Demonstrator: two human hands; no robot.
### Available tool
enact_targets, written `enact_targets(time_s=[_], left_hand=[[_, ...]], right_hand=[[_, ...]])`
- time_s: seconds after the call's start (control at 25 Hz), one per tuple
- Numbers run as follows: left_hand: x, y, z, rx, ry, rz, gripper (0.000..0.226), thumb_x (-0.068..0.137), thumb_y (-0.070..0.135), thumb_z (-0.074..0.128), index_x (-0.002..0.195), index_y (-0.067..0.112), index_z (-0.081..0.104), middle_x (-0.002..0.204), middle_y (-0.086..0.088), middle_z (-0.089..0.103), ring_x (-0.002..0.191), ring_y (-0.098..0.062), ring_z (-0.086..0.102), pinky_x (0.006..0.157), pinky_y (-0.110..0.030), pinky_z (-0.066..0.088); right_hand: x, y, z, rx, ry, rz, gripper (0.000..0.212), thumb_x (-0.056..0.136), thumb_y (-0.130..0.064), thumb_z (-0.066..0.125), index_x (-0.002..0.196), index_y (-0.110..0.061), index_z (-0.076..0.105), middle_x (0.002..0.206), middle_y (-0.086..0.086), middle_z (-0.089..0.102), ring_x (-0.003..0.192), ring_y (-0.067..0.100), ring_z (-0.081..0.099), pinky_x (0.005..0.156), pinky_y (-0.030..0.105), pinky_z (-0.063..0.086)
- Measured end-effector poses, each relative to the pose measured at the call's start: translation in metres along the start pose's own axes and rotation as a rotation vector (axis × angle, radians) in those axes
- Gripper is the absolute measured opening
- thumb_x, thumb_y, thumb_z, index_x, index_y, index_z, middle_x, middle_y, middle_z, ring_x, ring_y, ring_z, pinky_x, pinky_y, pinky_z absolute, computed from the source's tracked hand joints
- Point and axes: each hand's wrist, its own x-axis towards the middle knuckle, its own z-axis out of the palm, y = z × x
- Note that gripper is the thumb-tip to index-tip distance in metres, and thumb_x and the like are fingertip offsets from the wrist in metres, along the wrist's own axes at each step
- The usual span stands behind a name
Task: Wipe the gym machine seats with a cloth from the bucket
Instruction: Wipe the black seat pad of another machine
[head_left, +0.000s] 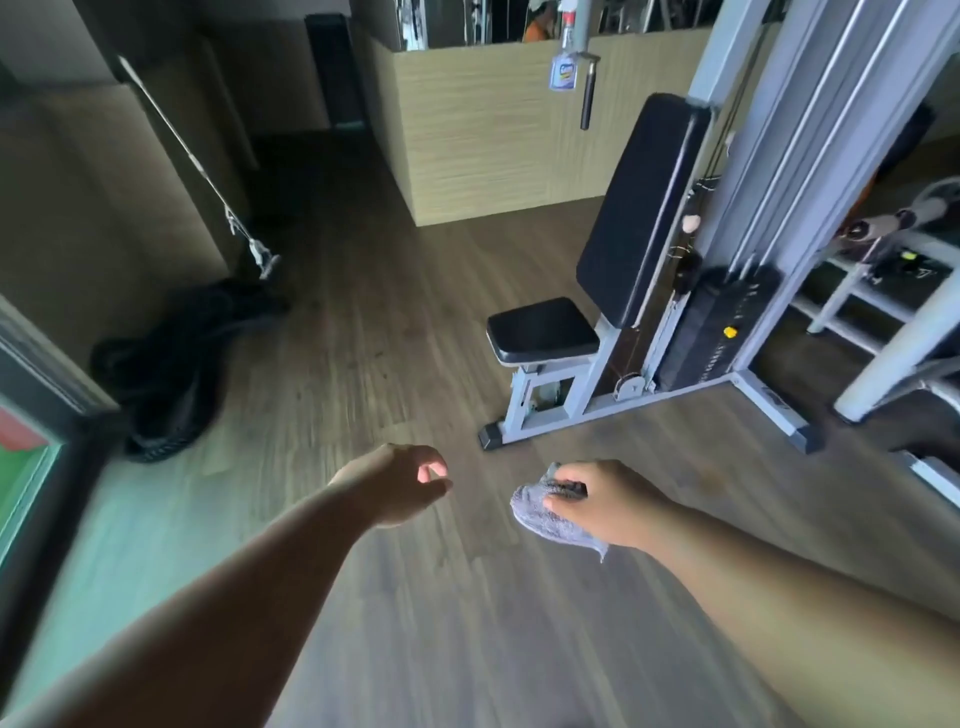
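Note:
A black padded seat (543, 328) sits low on a white-framed gym machine ahead of me, with a tall black backrest (641, 208) rising behind it. My right hand (605, 501) grips a bunched grey cloth (545, 517) in the air, short of the seat and a little below it in view. To its left, my left hand (400, 480) hangs with fingers loosely curled and holds nothing. No bucket is in view.
The machine's weight stack (722, 327) and white base bar (670, 397) lie to the right. A spray bottle (563, 73) hangs beside a handle above the backrest. A coiled black rope (171, 364) lies on the wooden floor at left. More white frames (878, 291) stand at far right.

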Motion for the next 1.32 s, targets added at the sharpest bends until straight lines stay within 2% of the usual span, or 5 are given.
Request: enact_targets(time_s=[0.24,0.44,0.64,0.96,1.32], left_hand=[[0.155,-0.039,-0.052,-0.016,-0.039,0.014,0.033,0.090,0.062,0.051,0.115,0.045,0.061,0.108,0.021,0.066,0.091,-0.001,0.064,0.082,-0.031,0.055],[0.320,-0.054,-0.080,0.016,-0.149,0.152,0.028,0.092,0.056,0.054,0.112,0.039,0.065,0.112,0.013,0.067,0.097,-0.009,0.064,0.089,-0.036,0.053],[0.443,-0.035,-0.100,0.149,-0.258,0.257,0.029,0.091,0.059,0.051,0.112,0.043,0.062,0.112,0.019,0.066,0.100,-0.008,0.062,0.091,-0.034,0.051],[0.558,0.007,-0.082,0.105,-0.305,0.221,0.032,0.093,0.054,0.052,0.119,0.038,0.061,0.112,0.020,0.065,0.097,-0.005,0.060,0.087,-0.029,0.049],[0.636,0.028,-0.045,-0.024,-0.238,0.050,0.032,0.090,0.056,0.052,0.118,0.042,0.060,0.104,0.023,0.065,0.094,-0.004,0.061,0.080,-0.029,0.050]], right_hand=[[0.159,0.001,-0.048,0.021,0.064,0.024,0.051,0.076,-0.061,0.053,0.099,-0.016,0.059,0.084,0.002,0.067,0.071,0.018,0.063,0.064,0.034,0.049],[0.261,0.027,-0.073,0.089,0.168,0.157,0.043,0.077,-0.055,0.053,0.077,-0.012,0.046,0.058,-0.003,0.042,0.052,0.011,0.038,0.054,0.033,0.030],[0.314,0.054,-0.093,0.152,0.211,0.370,0.036,0.079,-0.050,0.056,0.094,-0.018,0.062,0.081,-0.003,0.067,0.078,0.016,0.063,0.071,0.034,0.052],[0.394,0.135,-0.123,0.179,0.068,0.404,0.027,0.082,-0.050,0.060,0.099,-0.030,0.065,0.091,-0.013,0.069,0.087,0.009,0.064,0.080,0.031,0.053],[0.502,0.197,-0.157,0.133,0.035,0.237,0.034,0.087,-0.044,0.060,0.079,-0.012,0.049,0.064,-0.001,0.053,0.060,0.017,0.049,0.058,0.034,0.040]])
